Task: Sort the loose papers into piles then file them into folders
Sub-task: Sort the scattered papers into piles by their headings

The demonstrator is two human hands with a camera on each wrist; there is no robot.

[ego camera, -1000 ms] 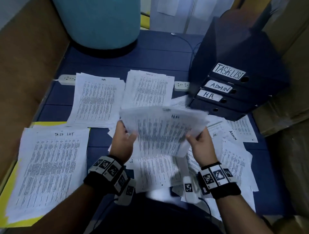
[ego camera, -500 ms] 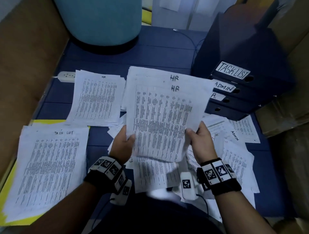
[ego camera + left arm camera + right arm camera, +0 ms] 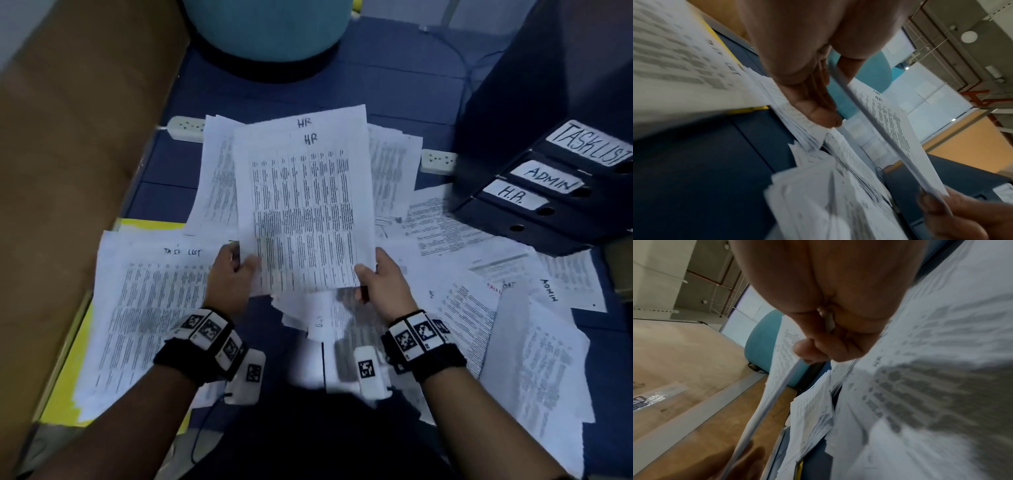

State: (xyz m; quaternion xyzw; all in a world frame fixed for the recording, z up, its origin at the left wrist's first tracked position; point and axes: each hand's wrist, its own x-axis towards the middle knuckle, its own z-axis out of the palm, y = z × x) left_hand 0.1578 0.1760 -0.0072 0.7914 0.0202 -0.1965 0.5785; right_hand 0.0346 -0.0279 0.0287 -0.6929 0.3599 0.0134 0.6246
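Both hands hold up a thin stack of printed sheets headed HR (image 3: 303,205) above the floor. My left hand (image 3: 233,274) pinches its lower left corner, thumb on the front. My right hand (image 3: 380,277) pinches the lower right corner; in the right wrist view the thumb (image 3: 805,350) presses on the HR sheets (image 3: 785,344). The left wrist view catches the HR sheets (image 3: 890,126) edge-on. Behind them lies the HR pile (image 3: 215,178). A pile headed TASK LIST (image 3: 147,308) lies at the left. Loose unsorted papers (image 3: 479,274) spread to the right. Dark folders labelled TASKLIST, ADMIN and H.R. (image 3: 548,185) are stacked at the right.
A teal round seat (image 3: 267,27) stands at the back. Brown cardboard (image 3: 68,137) walls the left side. Two white power strips (image 3: 185,126) lie on the blue floor (image 3: 394,85). A yellow folder (image 3: 68,394) sits under the TASK LIST pile.
The held sheets were tipped up from nearly flat to upright, showing their HR heading, and have shifted left toward the HR pile. Both hands keep their hold on the lower corners.
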